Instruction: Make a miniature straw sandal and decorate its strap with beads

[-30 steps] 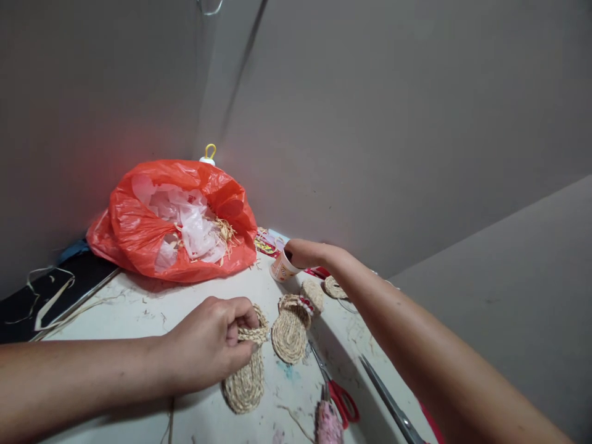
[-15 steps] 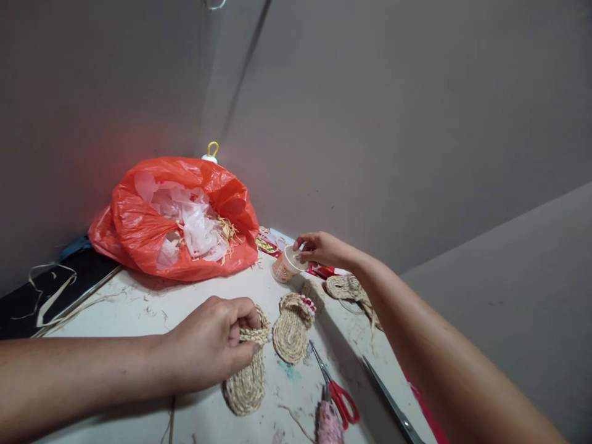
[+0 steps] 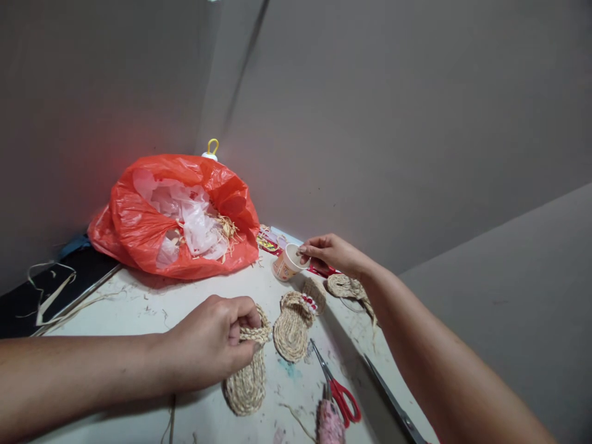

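Observation:
My left hand (image 3: 210,342) is closed on the braided strap of a small woven straw sandal (image 3: 247,385) that lies on the white table (image 3: 139,314). A second woven sandal (image 3: 292,324) with red and white beads on its strap lies just to its right. My right hand (image 3: 330,253) reaches to the far side of the table, its fingertips pinched together at the rim of a small tilted paper cup (image 3: 285,263). Whether the pinch holds anything is too small to see. More woven straw pieces (image 3: 346,287) lie under my right wrist.
A red plastic bag (image 3: 178,213) stuffed with white plastic and straw fills the back corner, a yellow-looped bottle top (image 3: 211,150) behind it. Red-handled scissors (image 3: 337,385) and a long metal blade (image 3: 392,404) lie at the front right. A dark tray (image 3: 50,290) sits left. Grey walls close in.
My right hand has drawn back from over the cup and now pinches at its rim, uncovering the straw pieces beneath. My left hand has kept still on the sandal strap.

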The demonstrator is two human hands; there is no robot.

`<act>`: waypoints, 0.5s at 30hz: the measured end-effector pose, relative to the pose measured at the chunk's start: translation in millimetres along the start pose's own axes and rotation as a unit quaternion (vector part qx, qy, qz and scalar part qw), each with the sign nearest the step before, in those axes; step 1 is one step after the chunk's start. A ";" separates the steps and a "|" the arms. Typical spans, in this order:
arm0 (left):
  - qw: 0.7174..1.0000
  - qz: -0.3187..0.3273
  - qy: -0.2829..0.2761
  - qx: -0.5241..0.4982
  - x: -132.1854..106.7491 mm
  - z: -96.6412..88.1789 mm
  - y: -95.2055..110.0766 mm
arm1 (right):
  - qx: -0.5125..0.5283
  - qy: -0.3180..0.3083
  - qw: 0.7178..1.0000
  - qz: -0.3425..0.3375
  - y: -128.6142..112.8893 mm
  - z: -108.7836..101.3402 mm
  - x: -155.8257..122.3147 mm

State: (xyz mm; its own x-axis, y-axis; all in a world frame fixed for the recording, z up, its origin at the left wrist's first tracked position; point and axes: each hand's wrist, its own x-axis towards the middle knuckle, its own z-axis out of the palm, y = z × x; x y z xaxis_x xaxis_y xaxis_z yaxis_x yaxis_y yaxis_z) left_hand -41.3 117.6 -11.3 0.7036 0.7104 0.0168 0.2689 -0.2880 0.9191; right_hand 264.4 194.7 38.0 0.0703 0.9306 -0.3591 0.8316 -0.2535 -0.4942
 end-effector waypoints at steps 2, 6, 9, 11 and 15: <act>1.000 -0.001 -0.001 0.000 0.1 -0.4 0.6 | 0.008 0.005 1.000 0.015 0.0 2.3 0.4; 1.000 -0.008 -0.012 -0.001 0.0 -0.9 1.3 | 0.034 0.021 0.999 0.032 2.0 5.8 2.4; 1.000 -0.008 -0.012 -0.004 -0.4 -0.7 1.0 | 0.075 0.035 0.996 0.020 2.4 5.3 1.5; 1.000 -0.007 -0.009 -0.008 -0.5 -0.6 1.0 | 0.119 0.049 0.992 -0.003 -0.4 4.4 -3.2; 0.999 -0.021 -0.007 -0.035 0.4 -0.3 1.3 | 0.228 0.088 0.968 -0.062 -14.6 11.3 -28.6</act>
State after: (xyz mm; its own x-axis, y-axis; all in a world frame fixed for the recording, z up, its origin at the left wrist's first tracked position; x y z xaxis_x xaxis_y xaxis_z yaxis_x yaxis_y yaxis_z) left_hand -40.9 117.7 -10.0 0.7022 0.7114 -0.0279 0.2518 -0.2115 0.9444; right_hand 244.0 168.8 46.5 0.1121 0.9818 -0.1535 0.5130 -0.1895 -0.8372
